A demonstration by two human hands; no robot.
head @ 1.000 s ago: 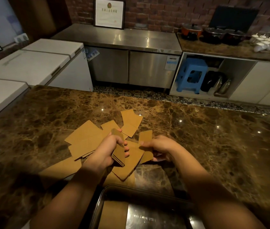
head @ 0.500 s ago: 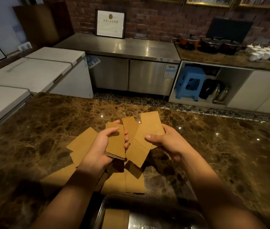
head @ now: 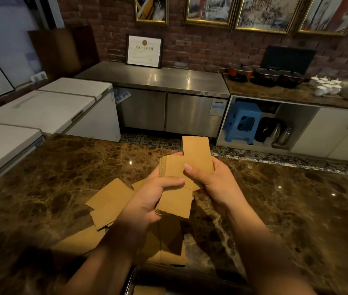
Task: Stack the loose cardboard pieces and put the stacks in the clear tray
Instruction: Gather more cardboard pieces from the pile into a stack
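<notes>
Over marble counter, both hands' fingers clamp cardboard pieces.

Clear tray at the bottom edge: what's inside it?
One tan cardboard piece shows inside the clear tray, near its left wall. The rest of the inside is dark, cut off by the frame edge and partly covered by the right forearm, so any further contents can't be told.

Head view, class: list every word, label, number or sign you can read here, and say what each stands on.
No text here can be read.
Framed certificate on the steel counter: an emblem and printed lines, too blurred to read.
Sticker on the counter's door: too small to read.
Label beside the freezer: blurred.
Cardboard pieces in both hands: plain, no print showing.
</notes>
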